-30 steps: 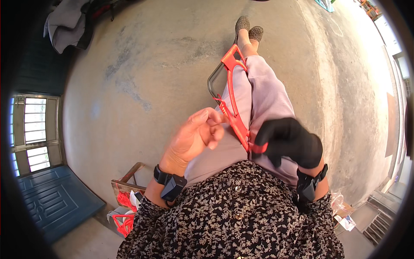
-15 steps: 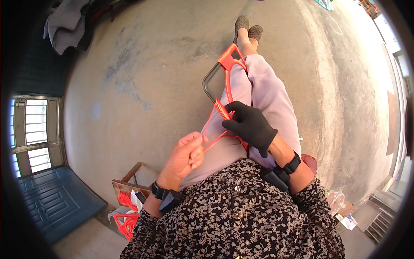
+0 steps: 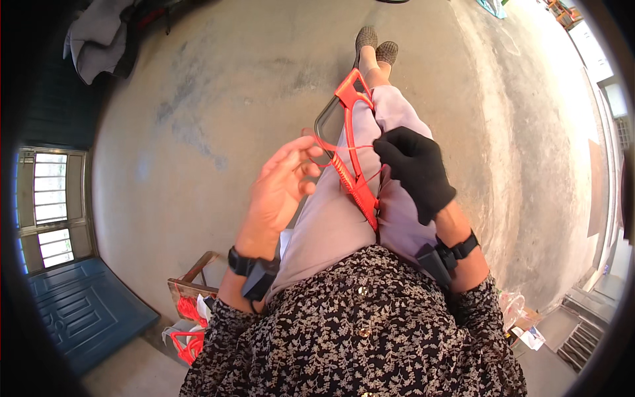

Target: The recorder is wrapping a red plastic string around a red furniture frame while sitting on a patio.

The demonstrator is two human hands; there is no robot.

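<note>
A red plastic frame with a grey metal loop (image 3: 350, 142) lies along my lap, between my legs in pale lilac trousers. A thin red cord (image 3: 334, 147) runs across it. My left hand (image 3: 281, 188) is bare, fingers spread, and the cord loops over its fingertips to the left of the frame. My right hand (image 3: 413, 169) wears a black glove and pinches the cord just right of the frame's middle. Both wrists carry black bands.
I sit above a bare concrete floor (image 3: 198, 119). A wooden crate (image 3: 192, 291) with red cord bundles (image 3: 185, 331) stands by my left hip. Grey cloth (image 3: 99, 40) lies at the far left. A blue door (image 3: 73, 311) is lower left; litter (image 3: 522, 317) lower right.
My gloved right hand moved from my right thigh up onto the frame and took the cord. My left hand rose and opened, pulling the cord out into a loop.
</note>
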